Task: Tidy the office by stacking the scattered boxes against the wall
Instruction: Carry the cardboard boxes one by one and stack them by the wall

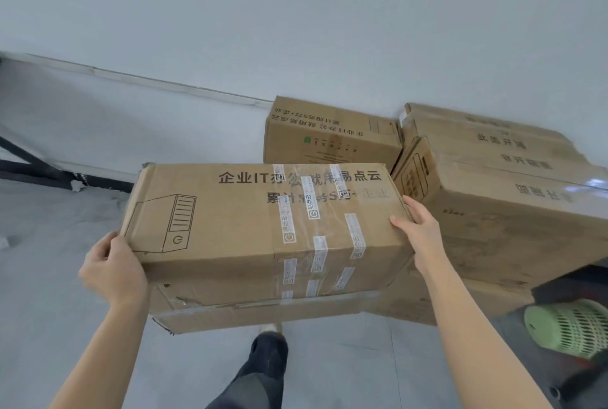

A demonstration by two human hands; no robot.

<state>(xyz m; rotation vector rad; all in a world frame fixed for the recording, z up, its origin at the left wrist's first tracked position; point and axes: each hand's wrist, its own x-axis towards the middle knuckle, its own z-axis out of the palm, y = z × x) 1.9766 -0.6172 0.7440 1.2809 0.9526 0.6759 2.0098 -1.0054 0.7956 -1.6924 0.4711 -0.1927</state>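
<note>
A dark trouser leg (pixel 263 372) and the toe of a shoe (pixel 271 328) stand on the grey floor (pixel 49 293) at the bottom of the view, with both bare forearms reaching forward above them. The left hand (pixel 112 272) grips the near left corner of a long taped carton (pixel 230 227), and its fingers (pixel 98 252) curl round the carton's left end. The right hand (pixel 419 234) grips the opposite end, thumb on the top face and fingers (pixel 418 211) wrapped over the right edge. The carton spans the gap between the two hands. Its printed top faces the camera, with a drawing of a computer tower at the left and strips of clear tape across the middle.

Directly under it is a further band of brown cardboard (pixel 263 313). It may be a second box on the floor beneath the carton, but the join is hidden and I cannot tell whether the two touch.

To the right, just beside the right hand, is a stack of larger boxes (pixel 500 211). A green slatted basket (pixel 572 329) lies on its side at the stack's near corner.

Farther back, one more box (pixel 329 135) sits against the foot of the pale wall (pixel 296 13), just beside the stack. A black frame (pixel 29 161) shows at the far left edge of the floor.
</note>
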